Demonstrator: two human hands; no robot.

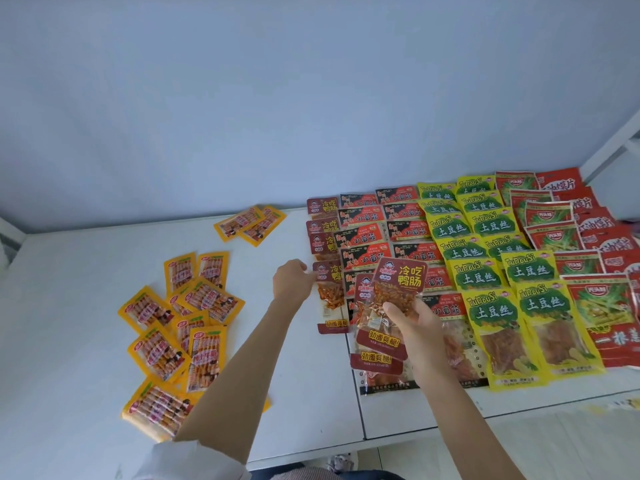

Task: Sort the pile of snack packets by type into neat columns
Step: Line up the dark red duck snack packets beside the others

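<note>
Head view, looking down on a white bench (pixel 86 265) set against a pale blue wall (pixel 242 81): a person sorts snack packets by type. The right hand (pixel 420 327) clamps its grip on two dark-red packets (pixel 391 306), thumb across the clear window of the front one, the pair fanned and raised above the bench with their tops tilted away from the person. They hang over the near end of the black-and-red column (pixel 363 237) and just right of the dark-red column (pixel 323 233). The left hand (pixel 291 282) reaches across to the nearest packet of that dark-red column (pixel 330 299), its fingers curled at the packet's left edge; whether the grip pinches it or only touches cannot be told from this angle. That packet lies flat on the bench, just left of the held pair. Further right run overlapping columns of yellow-green packets (pixel 485 271) and bright red packets (pixel 588 299), reaching back toward the wall. Well apart on the left lies an unsorted scatter of yellow packets (pixel 180 327), some overlapping, the left forearm crossing over its near edge, with two more yellow ones (pixel 249 225) near the wall. A white sleeve (pixel 194 462) shows at the bottom edge.
</note>
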